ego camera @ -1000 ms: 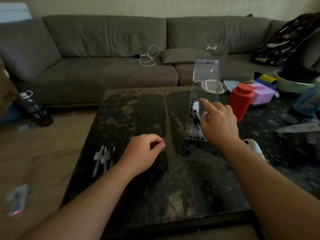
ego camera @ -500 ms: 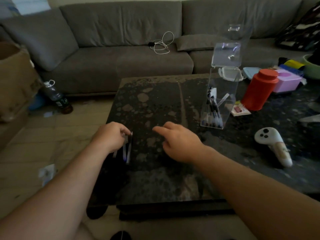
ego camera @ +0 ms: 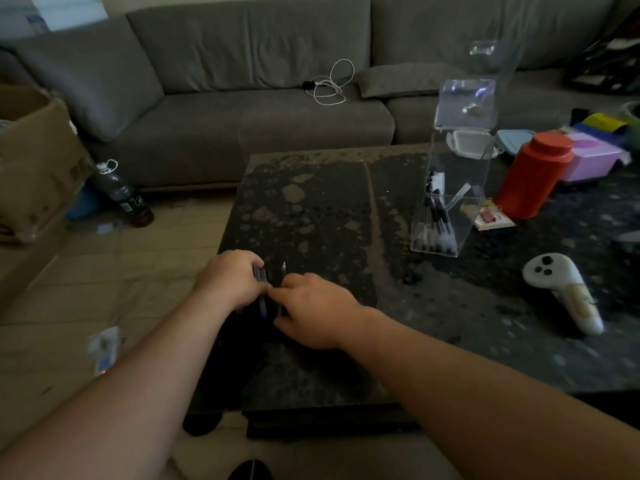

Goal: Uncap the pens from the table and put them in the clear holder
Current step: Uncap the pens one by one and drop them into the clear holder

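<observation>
Right hand (ego camera: pixel 313 311) now at pens (ego camera: pixel 264 292), left hand (ego camera: pixel 230 277) alongside

No text, brand, number or sign can be read here. The bottle (ego camera: pixel 122 195) on the floor carries a dark label, the cardboard box (ego camera: pixel 33 161) bears faint print, and the small card (ego camera: pixel 491 218) on the bench shows a pink patch, all too blurred to make out.
</observation>
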Motion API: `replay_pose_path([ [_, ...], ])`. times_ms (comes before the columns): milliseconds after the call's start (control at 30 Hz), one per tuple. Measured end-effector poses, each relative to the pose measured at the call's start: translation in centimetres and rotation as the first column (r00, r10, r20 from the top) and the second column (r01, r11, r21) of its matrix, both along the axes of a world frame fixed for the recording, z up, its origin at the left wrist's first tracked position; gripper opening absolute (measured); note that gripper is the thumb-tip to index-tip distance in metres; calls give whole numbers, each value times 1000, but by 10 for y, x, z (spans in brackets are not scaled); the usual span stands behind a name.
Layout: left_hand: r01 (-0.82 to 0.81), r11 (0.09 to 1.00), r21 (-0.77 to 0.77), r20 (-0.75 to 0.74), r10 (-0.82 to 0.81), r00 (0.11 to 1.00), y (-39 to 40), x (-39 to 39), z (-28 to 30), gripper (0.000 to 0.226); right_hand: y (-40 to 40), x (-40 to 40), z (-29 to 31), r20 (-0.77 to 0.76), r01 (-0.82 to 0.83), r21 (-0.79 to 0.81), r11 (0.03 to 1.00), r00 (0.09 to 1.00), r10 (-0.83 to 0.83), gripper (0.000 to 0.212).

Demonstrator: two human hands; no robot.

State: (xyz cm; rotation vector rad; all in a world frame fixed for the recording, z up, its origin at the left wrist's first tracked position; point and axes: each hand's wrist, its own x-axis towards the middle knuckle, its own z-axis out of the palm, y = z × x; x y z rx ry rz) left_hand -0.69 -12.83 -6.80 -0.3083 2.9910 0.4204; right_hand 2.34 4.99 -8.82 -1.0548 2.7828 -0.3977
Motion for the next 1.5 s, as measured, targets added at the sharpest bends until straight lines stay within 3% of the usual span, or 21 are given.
replay_pose_path([
  [167, 13, 1000, 5, 1, -13, 1000, 4, 4, -2, 29, -8, 1, 1, 46, 193, 36, 981, 980, -195, 46],
  [367, 197, 977, -80, -15, -199, 980, 21, 9, 0, 24, 16, -14, 13, 50, 409, 89, 908, 909, -414, 23],
  [533, 225, 969, 106, -24, -224, 974, 41, 10, -1, 37, 45, -22, 24, 162, 530, 123, 839, 824, -544, 39],
  [633, 217, 956, 195, -76, -206, 976, 49, 7, -1, 22, 66, -29, 29, 219, 563, 118, 818, 789, -574, 34],
  [733, 248, 941, 230, -145, -219, 965, 53, 6, 2, 15, 89, -32, 37, 232, 599, 24, 801, 776, -587, 42],
  [967, 248, 902, 352, -163, -202, 966, 67, 7, 7, 5, 120, -29, 40, 18, 503, -292, 814, 853, -521, 28],
  [1133, 238, 911, 336, -243, -160, 957, 75, 4, 3, 12, 123, -24, 41, -154, 416, -247, 875, 875, -460, 23],
  [1500, 239, 921, 308, -293, -147, 945, 82, 7, 7, 15, 122, -22, 42, -183, 399, -233, 887, 878, -443, 22],
])
